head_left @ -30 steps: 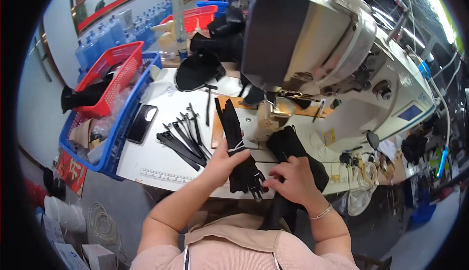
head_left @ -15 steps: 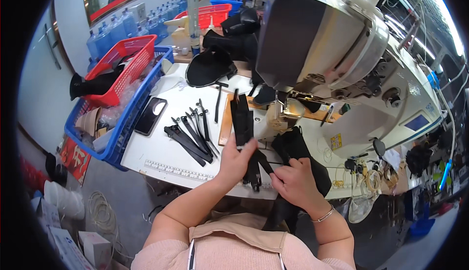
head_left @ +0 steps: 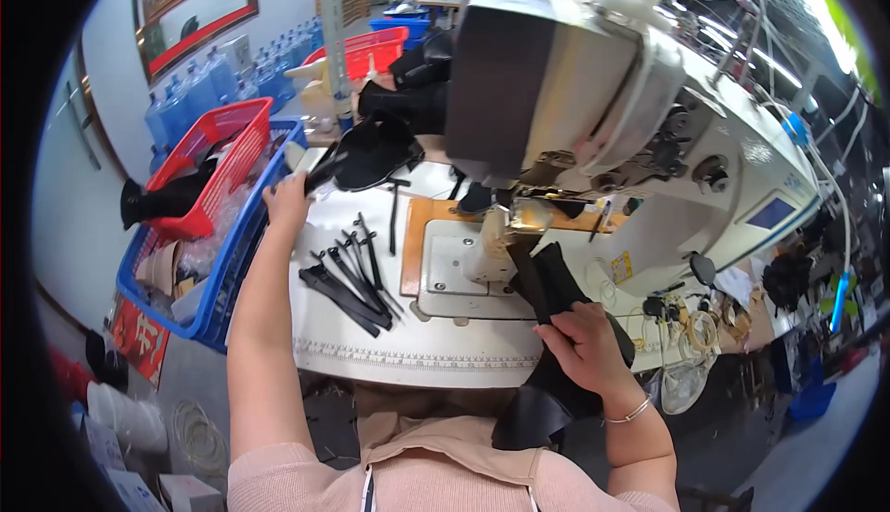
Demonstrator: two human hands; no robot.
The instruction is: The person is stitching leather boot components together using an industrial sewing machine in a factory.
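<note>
My left hand (head_left: 287,199) is stretched out to the far left of the white sewing table (head_left: 436,345), beside the blue basket. Its fingers are closed on a dark strap bundle (head_left: 324,169), partly hidden by the hand. Just right of the needle area's front, my right hand (head_left: 589,345) pinches a black strap (head_left: 530,282). Beneath that hand a larger black piece (head_left: 558,276) hangs over the table's front edge. The sewing machine (head_left: 575,76) stands over the metal plate (head_left: 440,266). Several black buckled straps (head_left: 348,290) lie fanned out between my hands.
At left a blue basket (head_left: 218,303) carries a red basket (head_left: 250,132) and scraps. Black shaped pieces (head_left: 375,155) lie behind the straps. Blue water bottles (head_left: 218,76) line the back wall. Tape rolls and cords (head_left: 700,336) hang at the table's right.
My left hand has moved from the middle to the far left, carrying the strap bundle away from the machine plate. My right hand stays near the machine with the black strap. The view has shifted slightly.
</note>
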